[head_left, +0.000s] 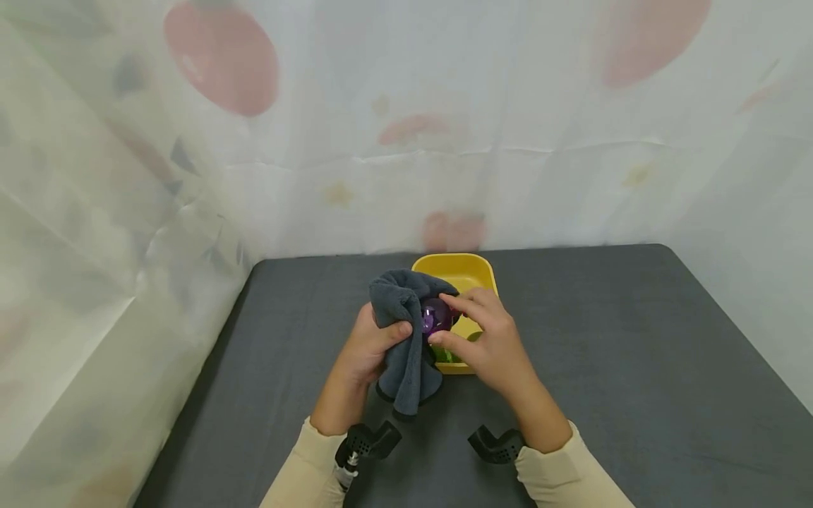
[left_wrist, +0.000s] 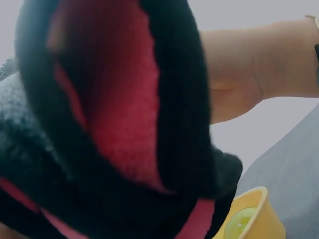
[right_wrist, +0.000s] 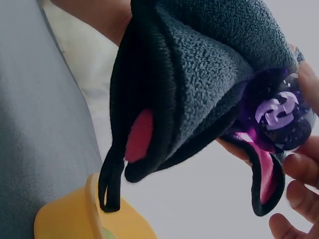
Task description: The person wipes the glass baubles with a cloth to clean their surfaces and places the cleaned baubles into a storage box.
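Note:
My left hand [head_left: 371, 346] grips a dark grey fleece cloth [head_left: 403, 331] with a pink inner side [right_wrist: 139, 134], bunched over a shiny purple ball [head_left: 437, 315]. The right hand [head_left: 485, 339] pinches that ball [right_wrist: 276, 112] between thumb and fingers, just above a yellow bowl [head_left: 457, 271]. In the left wrist view the cloth [left_wrist: 114, 124] fills most of the frame, with the right wrist [left_wrist: 249, 74] behind it. Something green [left_wrist: 239, 221] lies inside the bowl [left_wrist: 261, 211].
A dark grey table [head_left: 635, 353] carries the bowl near its middle. White plastic sheeting with faint red blotches [head_left: 222, 56] walls the back and both sides. Black wrist camera mounts [head_left: 498, 444] sit on cream sleeves [head_left: 565, 480].

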